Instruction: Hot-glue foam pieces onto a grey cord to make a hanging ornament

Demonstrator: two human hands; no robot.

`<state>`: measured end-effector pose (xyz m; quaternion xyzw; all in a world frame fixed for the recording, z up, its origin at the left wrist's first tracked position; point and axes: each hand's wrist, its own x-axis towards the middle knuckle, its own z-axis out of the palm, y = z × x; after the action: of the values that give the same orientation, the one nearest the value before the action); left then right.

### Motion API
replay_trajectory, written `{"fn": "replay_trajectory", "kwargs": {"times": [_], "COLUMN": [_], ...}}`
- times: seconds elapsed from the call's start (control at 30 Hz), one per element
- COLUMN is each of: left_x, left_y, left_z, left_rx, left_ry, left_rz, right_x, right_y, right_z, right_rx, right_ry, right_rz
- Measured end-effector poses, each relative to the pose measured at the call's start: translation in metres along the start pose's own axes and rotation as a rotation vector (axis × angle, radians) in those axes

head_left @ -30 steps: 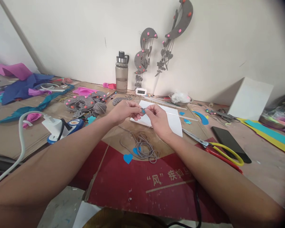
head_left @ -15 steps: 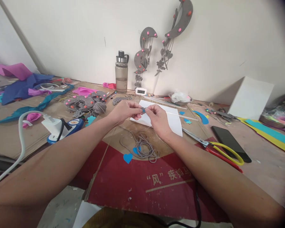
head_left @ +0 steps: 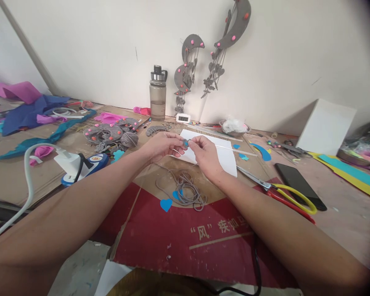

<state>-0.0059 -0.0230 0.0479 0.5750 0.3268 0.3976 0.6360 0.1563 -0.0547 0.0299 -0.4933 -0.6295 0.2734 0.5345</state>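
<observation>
Apparently, the grey moons point(head_left: 241, 28) hung beyond the white paper point(head_left: 227, 163) are finished; above the paper's left part, the left hand point(head_left: 164, 146) and right hand point(head_left: 206, 155) both pinch; nearer than the paper, loose grey yarn point(head_left: 186, 180) lies coiled, beside a blue heart point(head_left: 165, 205) not yet covered; and gripped in those fingertips over the paper, the small blue-grey piece point(head_left: 185, 143) looks only partly covered

At six o'clock I see soft, matt cord point(head_left: 185, 179), slightly fuzzy, over scuffed printed cardboard point(head_left: 151, 238). Toward four, the scissors point(head_left: 267, 186) show shiny metal blades and smooth, plastic-looking handles. Around eleven there's a smooth, see-through plastic bottle point(head_left: 158, 98) with a glossy metallic collar.
</observation>
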Motion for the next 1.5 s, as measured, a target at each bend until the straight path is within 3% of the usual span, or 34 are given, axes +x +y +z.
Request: {"fn": "replay_trajectory", "kwargs": {"times": [0.1, 0.3, 0.4, 0.57, 0.77, 1.07, 1.5], "left_x": [0.0, -0.002, -0.004, -0.003, 0.0, -0.001, -0.005], "left_y": [0.001, 0.001, 0.003, 0.004, -0.001, -0.003, -0.003], "left_z": [-0.002, 0.001, 0.004, 0.004, 0.002, 0.0, 0.008], "left_rx": [0.071, 0.514, 0.641, 0.567, 0.46, 0.467, 0.556], "left_ry": [0.004, 0.105, 0.167, 0.214, 0.144, 0.069, 0.227], "left_rz": [0.017, 0.291, 0.334, 0.29, 0.238, 0.163, 0.263], "right_x": [0.002, 0.0, 0.0, 0.001, 0.0, 0.0, -0.002], "right_y": [0.002, 0.001, 0.002, 0.004, 0.004, 0.001, 0.002], "right_z": [-0.001, -0.002, -0.002, -0.002, -0.002, -0.003, 0.0], "right_rx": [-0.02, -0.125, -0.136, -0.116, -0.14, -0.226, -0.205], "right_ry": [0.011, -0.012, -0.042, -0.06, -0.025, -0.002, -0.017], "right_rz": [0.011, -0.069, -0.115, -0.142, -0.151, -0.149, -0.162]}}
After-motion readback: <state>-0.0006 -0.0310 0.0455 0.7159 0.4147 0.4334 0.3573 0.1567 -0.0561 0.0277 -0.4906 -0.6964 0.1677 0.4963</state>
